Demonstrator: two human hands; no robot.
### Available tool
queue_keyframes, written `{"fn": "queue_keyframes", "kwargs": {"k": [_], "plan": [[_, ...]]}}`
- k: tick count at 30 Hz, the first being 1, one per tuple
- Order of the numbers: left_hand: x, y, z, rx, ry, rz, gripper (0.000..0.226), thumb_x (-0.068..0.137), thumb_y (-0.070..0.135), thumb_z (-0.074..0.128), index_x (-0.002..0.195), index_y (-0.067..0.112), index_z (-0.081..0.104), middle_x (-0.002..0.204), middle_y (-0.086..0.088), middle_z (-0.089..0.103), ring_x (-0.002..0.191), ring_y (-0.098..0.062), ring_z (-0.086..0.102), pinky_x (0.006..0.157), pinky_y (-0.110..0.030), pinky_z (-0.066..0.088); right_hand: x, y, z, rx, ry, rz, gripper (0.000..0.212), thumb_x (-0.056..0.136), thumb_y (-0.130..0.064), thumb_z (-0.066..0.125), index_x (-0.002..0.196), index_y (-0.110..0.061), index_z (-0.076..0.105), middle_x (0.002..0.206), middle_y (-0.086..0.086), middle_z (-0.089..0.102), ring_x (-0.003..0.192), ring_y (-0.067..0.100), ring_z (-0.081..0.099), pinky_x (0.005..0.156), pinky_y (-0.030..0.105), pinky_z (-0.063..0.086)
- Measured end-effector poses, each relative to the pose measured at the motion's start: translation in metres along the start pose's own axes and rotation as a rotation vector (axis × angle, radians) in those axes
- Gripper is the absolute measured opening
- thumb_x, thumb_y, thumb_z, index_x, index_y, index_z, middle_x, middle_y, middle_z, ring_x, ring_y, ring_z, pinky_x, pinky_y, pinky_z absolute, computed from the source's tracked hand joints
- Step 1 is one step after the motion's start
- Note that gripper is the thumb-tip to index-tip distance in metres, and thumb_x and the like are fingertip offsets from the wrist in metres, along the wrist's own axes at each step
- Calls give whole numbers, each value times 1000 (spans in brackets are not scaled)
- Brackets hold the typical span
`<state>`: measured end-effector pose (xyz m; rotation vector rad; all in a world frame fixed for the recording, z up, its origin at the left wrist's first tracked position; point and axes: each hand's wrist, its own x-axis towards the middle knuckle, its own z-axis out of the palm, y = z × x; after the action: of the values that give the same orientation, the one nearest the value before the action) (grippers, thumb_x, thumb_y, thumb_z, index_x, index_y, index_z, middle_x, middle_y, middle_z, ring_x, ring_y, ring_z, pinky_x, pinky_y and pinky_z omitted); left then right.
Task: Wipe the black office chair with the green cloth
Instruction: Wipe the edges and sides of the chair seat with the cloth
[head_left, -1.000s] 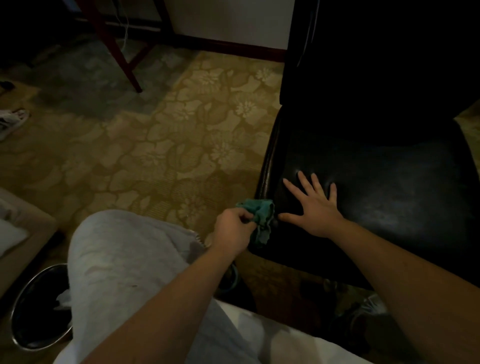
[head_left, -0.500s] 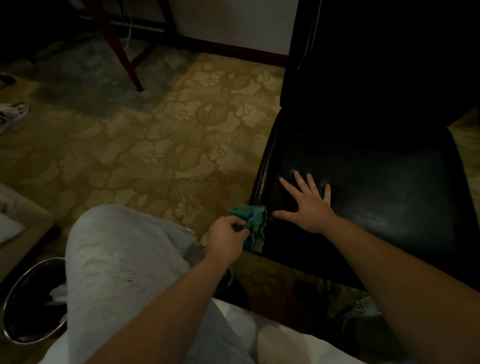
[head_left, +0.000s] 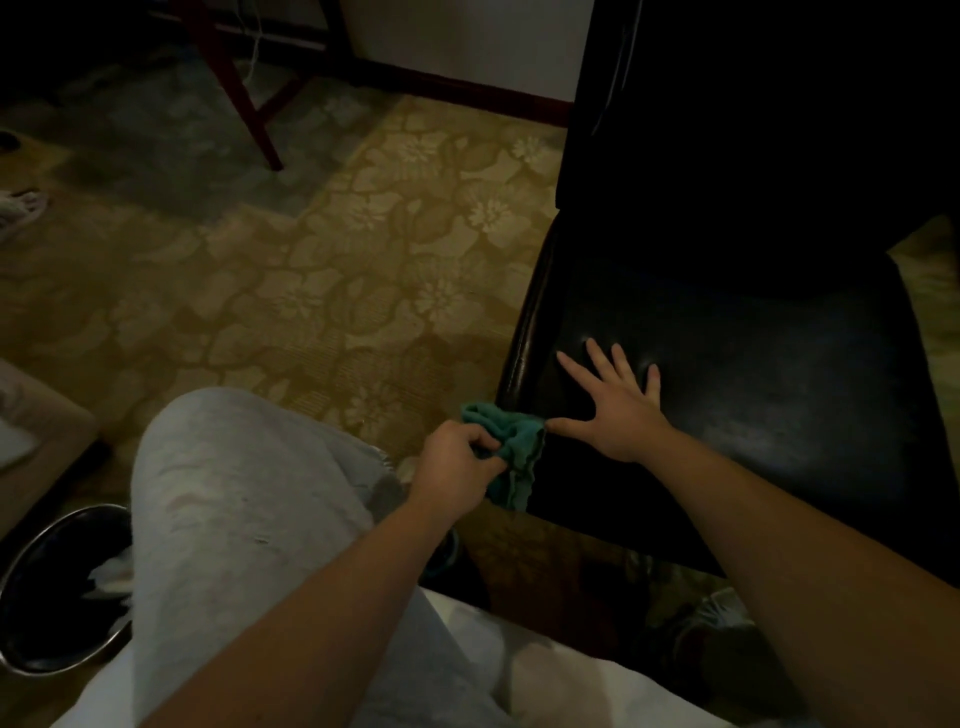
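Head view: dim room, looking down at a black office chair (head_left: 753, 395) on floral carpet (head_left: 311, 291).
Left hand (head_left: 454, 460): fingers curled, gripping a bunched green cloth (head_left: 514, 447).
Cloth position: against the chair's near left corner, a fold hanging over the edge.
Right hand (head_left: 618, 410): flat on the chair seat, fingers spread wide, thumb tip at the cloth.
Lower left: round metal bin (head_left: 21, 587) beside a grey trouser leg (head_left: 234, 493).

On the chair (head_left: 753, 364) seat, right hand (head_left: 618, 410); cloth (head_left: 511, 447) at its front-left corner
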<state>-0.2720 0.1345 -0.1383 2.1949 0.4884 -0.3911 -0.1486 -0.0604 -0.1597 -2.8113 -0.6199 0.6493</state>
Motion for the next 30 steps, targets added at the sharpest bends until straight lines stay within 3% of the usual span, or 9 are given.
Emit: {"fn": "queue_keyframes", "kwargs": {"k": [13,18,22,30], "plan": [[4,11,15,-66,194,50,18,95,24,66,112,19,65,120,6,52,99,-9,53,85,-18,42,-8,6,-5,14,-16,-32,92,76,-81,48,150,-51,1,161,-11,-14,148,18,-16,114,58,-11],[-3,6,6,-44,33,-37,15,95,19,67,110,16,63,126,-5,54,104,-20,56,98,-34,50,-8,7,-10,25,-68,-21,93,76,-78,53,150,-52,2,161,-12,-14,148,19,-16,114,58,-11],[-13,-4,17,-4,10,-65,10,94,17,68,99,18,60,124,-3,53,98,-18,56,95,-31,50,-7,6,-8,25,-63,-13,92,76,-78,52,149,-53,2,161,-12,-15,147,19,-17,114,58,-12],[-9,0,26,0,195,35,16,96,20,64,111,15,60,121,2,49,94,-10,48,84,-20,40,-8,7,-5,15,-45,-24,91,78,-78,50,148,-53,-1,161,-12,-16,147,19,-17,113,57,-13]]}}
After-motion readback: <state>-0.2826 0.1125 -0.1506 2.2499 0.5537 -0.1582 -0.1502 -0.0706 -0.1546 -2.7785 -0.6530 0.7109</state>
